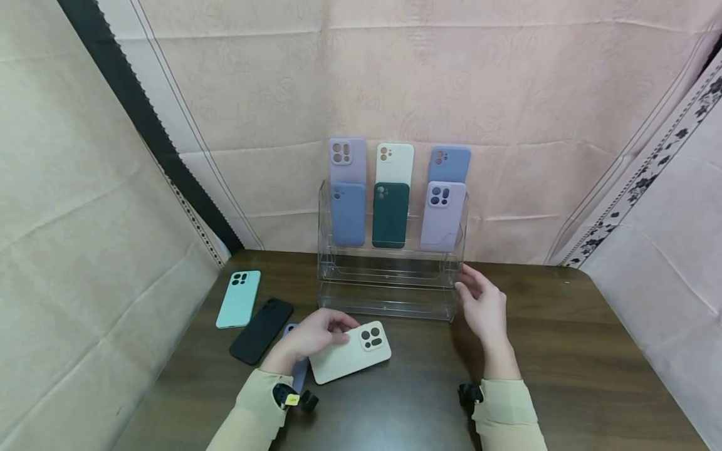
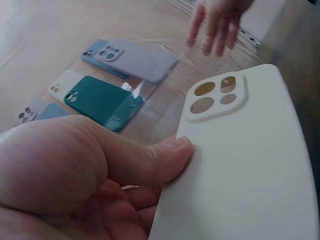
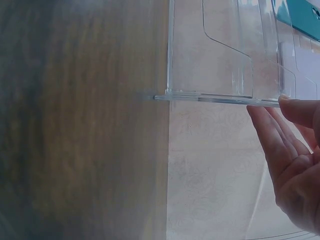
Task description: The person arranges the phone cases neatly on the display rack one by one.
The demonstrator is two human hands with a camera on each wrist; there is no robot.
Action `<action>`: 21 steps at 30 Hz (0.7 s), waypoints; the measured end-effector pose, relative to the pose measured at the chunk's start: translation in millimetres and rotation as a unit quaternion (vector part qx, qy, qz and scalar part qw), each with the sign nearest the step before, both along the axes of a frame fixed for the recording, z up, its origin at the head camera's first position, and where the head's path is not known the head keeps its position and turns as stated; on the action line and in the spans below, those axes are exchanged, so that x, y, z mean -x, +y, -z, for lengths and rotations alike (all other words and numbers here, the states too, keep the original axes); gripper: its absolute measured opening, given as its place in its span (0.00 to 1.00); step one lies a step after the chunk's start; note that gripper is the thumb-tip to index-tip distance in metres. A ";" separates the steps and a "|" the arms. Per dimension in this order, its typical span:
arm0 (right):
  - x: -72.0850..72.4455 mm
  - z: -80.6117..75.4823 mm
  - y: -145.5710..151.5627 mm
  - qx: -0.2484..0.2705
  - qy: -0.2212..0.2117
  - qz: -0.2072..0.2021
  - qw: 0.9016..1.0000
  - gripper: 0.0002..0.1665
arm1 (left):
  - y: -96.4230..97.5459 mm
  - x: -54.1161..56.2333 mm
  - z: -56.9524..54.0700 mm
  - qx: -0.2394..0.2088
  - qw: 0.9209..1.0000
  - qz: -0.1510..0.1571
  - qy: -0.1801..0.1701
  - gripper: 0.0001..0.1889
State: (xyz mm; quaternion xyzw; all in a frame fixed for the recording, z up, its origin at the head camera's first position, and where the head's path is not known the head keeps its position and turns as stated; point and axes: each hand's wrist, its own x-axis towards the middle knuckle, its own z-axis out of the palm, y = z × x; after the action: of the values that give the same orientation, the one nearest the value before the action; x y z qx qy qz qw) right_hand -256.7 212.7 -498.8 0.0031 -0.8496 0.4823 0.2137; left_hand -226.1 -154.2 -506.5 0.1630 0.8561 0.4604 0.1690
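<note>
In my left hand (image 1: 316,335) I hold a white phone case (image 1: 344,358) low over the table, its camera cutout to the right. The left wrist view shows the thumb lying on the case's back and the other fingers curled underneath. My right hand (image 1: 484,304) rests at the right side of a clear acrylic stepped stand (image 1: 389,307). In the right wrist view its fairly straight fingers (image 3: 270,135) and thumb touch the side panel's edge. The stand's lower front tiers hold nothing. Partly under my left wrist lies a blue-purple case (image 1: 300,374).
Upper tiers hold several cases, including a dark green case (image 1: 390,216), a lilac case (image 1: 442,219) and a blue case (image 1: 348,216). A mint case (image 1: 239,299) and a black case (image 1: 261,331) lie at left on the wooden table (image 1: 581,357). Cloth hangs behind and beside it.
</note>
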 end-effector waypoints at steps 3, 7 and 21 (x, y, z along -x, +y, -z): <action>0.3 -0.1 0.4 -0.002 0.001 0.000 1.000 0.25 | -2.2 0.8 -2.8 -0.036 0.999 -0.008 -0.021 0.13; 0.9 0.3 1.0 -0.004 0.003 0.002 1.000 0.25 | -4.4 2.0 -5.0 -0.072 0.997 -0.017 -0.034 0.13; -0.2 0.6 -0.8 0.001 0.000 0.002 1.000 0.25 | -3.4 3.3 -15.2 -0.136 0.987 -0.081 -0.006 0.20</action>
State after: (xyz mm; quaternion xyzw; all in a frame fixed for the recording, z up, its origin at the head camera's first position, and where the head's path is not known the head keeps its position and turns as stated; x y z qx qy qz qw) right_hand -256.5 211.9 -499.4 0.0013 -0.8489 0.4831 0.2144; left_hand -229.4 -157.6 -491.3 0.1120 0.7949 0.5856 0.1124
